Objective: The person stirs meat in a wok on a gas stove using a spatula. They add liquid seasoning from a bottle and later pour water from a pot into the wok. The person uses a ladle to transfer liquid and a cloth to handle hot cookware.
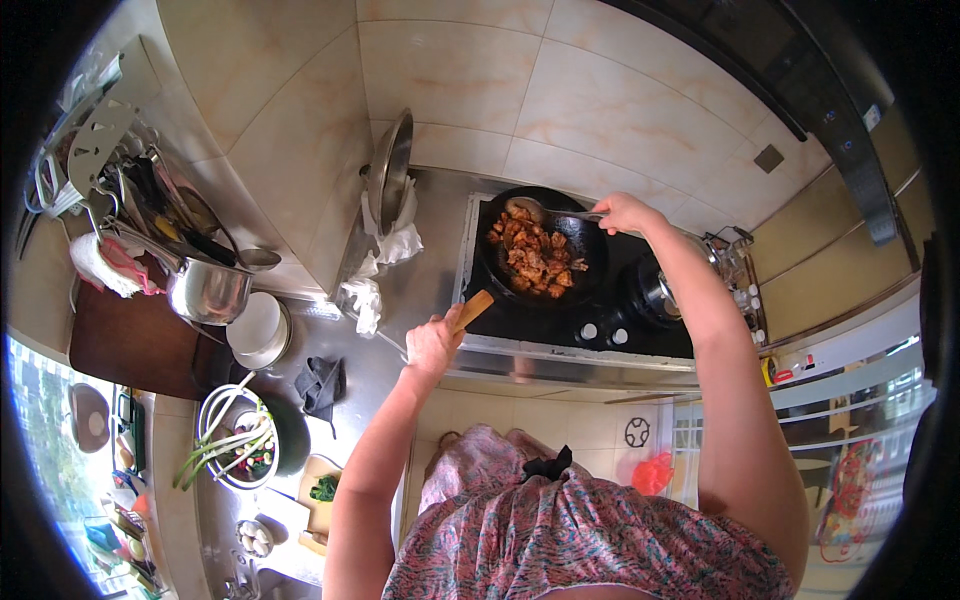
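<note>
My left hand [433, 343] grips the wooden handle [474, 310] of a black wok [595, 255], which sits on the stove. Browned chunks of food [536, 255] lie in the wok. My right hand [627, 213] is at the wok's upper right side, closed on the handle of a metal ladle [562, 213]. The ladle's bowl rests at the wok's upper left, among the pieces.
A dark pot [649, 285] stands right of the wok. A metal lid [391, 176] leans at the wall beside crumpled white plastic [365, 300]. Left are a grey cloth [321, 386], stacked white bowls [257, 330], and a vegetable container [274, 465] with green stalks.
</note>
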### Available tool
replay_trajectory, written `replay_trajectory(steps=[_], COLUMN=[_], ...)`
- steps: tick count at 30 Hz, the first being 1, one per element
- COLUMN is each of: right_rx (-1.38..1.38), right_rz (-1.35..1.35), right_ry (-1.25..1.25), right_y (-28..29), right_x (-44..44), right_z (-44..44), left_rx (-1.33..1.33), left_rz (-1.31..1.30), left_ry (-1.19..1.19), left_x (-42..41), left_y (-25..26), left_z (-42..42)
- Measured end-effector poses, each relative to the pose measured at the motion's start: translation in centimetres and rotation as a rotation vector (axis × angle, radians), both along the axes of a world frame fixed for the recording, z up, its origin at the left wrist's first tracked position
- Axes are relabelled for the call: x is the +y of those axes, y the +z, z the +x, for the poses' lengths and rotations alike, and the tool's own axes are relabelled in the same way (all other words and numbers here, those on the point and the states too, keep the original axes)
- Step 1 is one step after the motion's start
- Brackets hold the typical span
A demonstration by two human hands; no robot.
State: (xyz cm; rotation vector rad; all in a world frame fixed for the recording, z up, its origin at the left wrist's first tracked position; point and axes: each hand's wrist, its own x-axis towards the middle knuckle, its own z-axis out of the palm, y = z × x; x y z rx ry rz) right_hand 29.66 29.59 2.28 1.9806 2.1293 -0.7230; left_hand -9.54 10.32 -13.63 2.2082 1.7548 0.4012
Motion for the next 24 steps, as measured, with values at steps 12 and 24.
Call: replay_trajectory(steps=[12,24], right_rx=[-0.605,-0.526], right_rz=[0.491,0.322], right_ry=[0.512,0.327], right_y=[1.9,9.4], right_x=[-17.7,-23.9], right_z=[-6.9,-5.1], left_rx=[-0.013,-0.03], left_rz=[0.018,0.046], left_ry=[-0.005,-0.011], left_x=[-0.2,-0.3], left_y=[-0.3,-0.4], left_z=[-0.2,-0.1])
